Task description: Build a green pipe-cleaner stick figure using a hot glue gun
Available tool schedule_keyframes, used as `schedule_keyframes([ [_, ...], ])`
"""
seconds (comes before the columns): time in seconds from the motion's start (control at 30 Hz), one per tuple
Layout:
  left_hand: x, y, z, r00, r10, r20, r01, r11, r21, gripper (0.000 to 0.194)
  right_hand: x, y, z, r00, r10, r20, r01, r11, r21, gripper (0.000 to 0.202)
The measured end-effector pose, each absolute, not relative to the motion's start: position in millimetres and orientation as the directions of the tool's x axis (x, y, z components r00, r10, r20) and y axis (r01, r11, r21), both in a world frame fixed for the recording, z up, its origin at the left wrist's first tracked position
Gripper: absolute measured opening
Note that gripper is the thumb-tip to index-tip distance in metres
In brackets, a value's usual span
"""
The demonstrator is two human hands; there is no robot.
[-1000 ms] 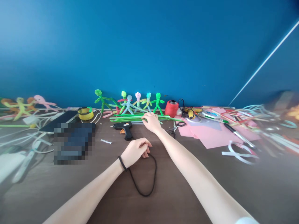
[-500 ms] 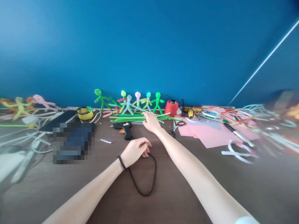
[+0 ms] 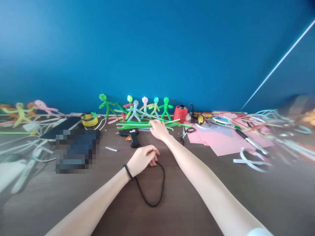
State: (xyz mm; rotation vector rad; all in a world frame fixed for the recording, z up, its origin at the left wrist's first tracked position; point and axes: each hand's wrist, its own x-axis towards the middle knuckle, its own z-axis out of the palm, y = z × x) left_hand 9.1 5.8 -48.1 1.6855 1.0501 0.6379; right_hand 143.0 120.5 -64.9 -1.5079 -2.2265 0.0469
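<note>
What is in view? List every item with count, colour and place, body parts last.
Wall: one, blue, behind.
Table: one, brown, below.
Upright fuzzy figures: six plainly visible, mixed colours, along the wall.
Other fuzzy figures: several, yellow, orange, pink, far left.
Fuzzy stems: several, green, before the figures.
Glue gun: one, black, before the stems.
Cord: one, black, looping by the left hand.
Paper scrap: one, white, left of the gun.
Yellow ring: one, back left.
Cables: several, white, left.
Red spool: one, right of the figures.
Scissors: one pair, black-handled, below the spool.
Paper: several sheets, mostly pink, right.
Left hand: one, near centre.
Right hand: one, at the stems.
</note>
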Motion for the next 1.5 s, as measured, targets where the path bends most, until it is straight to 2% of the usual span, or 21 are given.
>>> schedule_keyframes([
  [0.93, 9.5, 6.5, -49.1, 0.482, 0.874, -0.053, 0.328, -0.124, 0.936, 0.017, 144.1, 122.0, -69.6, -0.299, 0.868, 0.397, 0.878, 0.413, -0.242, 0.039],
  [1.27, 9.5, 5.6, -49.2, 0.480, 0.875, -0.059, 0.324, -0.114, 0.939, 0.016, 144.6, 113.4, -62.0, -0.269, 0.842, 0.467, 0.871, 0.420, -0.255, 0.057],
  [1.5, 10.5, 4.8, -46.5, 0.472, 0.879, -0.072, 0.333, -0.101, 0.937, 0.017, 143.7, 108.3, -58.1, -0.253, 0.798, 0.547, 0.881, 0.424, -0.212, 0.067],
])
